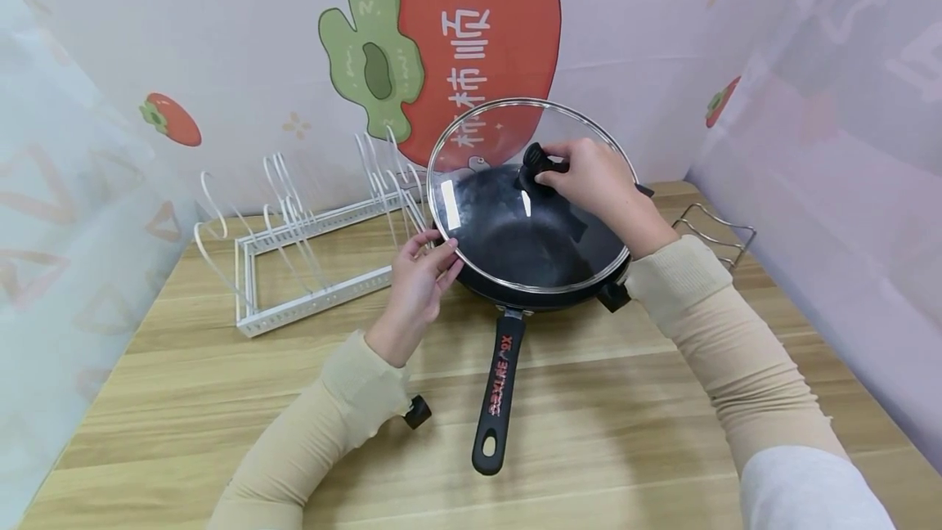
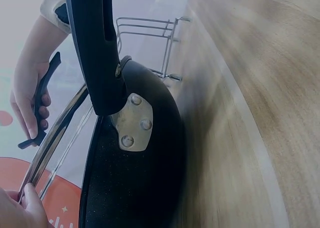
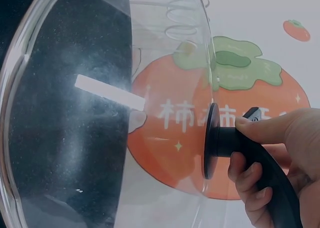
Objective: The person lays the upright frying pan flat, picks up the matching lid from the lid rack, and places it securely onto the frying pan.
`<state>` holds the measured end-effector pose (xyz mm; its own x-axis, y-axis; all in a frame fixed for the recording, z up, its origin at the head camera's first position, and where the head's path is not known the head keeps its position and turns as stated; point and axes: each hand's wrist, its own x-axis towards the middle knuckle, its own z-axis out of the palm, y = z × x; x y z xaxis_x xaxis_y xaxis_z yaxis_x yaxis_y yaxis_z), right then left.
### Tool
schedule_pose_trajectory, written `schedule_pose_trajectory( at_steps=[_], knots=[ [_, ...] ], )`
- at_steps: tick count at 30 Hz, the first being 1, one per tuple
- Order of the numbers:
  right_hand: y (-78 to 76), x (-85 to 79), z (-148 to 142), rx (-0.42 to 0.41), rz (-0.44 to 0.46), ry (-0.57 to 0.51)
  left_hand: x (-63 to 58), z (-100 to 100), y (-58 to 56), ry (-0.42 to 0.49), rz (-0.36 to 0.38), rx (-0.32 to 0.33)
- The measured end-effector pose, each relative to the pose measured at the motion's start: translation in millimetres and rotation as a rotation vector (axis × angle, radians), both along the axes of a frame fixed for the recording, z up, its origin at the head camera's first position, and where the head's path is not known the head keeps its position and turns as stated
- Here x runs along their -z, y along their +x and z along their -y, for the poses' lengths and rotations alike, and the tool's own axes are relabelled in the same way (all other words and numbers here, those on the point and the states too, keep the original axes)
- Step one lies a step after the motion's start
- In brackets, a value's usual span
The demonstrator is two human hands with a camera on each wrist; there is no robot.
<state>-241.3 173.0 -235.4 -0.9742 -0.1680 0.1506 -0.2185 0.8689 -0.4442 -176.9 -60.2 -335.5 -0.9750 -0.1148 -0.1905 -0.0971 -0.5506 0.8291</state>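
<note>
A clear glass lid [image 1: 500,227] with a metal rim is tilted over a black frying pan [image 1: 482,280]. My right hand [image 1: 592,174] grips the lid's black handle [image 3: 272,173], with the thumb on top and the fingers curled underneath in the right wrist view. At the lid's lower left edge, my left hand [image 1: 419,285] pinches the rim, its thumb on the near side. The left wrist view shows a gap between the lid's lower rim [image 2: 50,138] and the pan. The pan's long handle [image 1: 500,391] points toward me.
A white rack [image 1: 324,301] with upright wire loops stands on the wooden table [image 1: 589,448] to the left. Behind the pan's right side is a small metal wire rack [image 1: 717,235]. Patterned cloth walls [image 1: 243,47] close in the back and both sides.
</note>
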Motion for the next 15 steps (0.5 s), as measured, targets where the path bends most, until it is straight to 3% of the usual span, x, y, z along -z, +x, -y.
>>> schedule_pose_trajectory(
  at_steps=[15],
  knots=[
    [-4.1,-4.0,4.8,-0.016,0.056,0.026,6.0,1.8,-1.7,0.042,0.001,0.015]
  ],
)
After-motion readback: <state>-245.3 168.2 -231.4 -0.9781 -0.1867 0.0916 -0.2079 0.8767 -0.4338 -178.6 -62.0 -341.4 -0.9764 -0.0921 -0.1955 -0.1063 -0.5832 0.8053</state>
